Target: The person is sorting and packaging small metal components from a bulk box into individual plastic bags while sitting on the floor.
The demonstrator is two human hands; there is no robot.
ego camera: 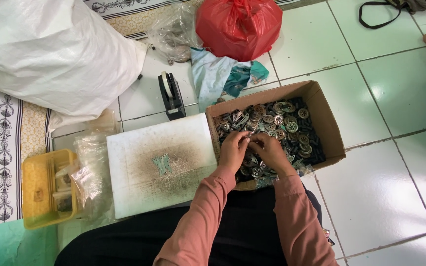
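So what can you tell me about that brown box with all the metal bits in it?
The cardboard box is brown, open-topped and shallow, sitting tilted on the white tiled floor. It is heaped with small round metal parts, silvery and dark. The left hand and right hand reach into it together. Its left side meets a dirty white board.

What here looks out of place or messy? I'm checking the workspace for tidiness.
The white board is speckled with dark grime, with one small greenish piece lying loose on it. Both hands, left hand and right hand, are in the cardboard box of metal parts.
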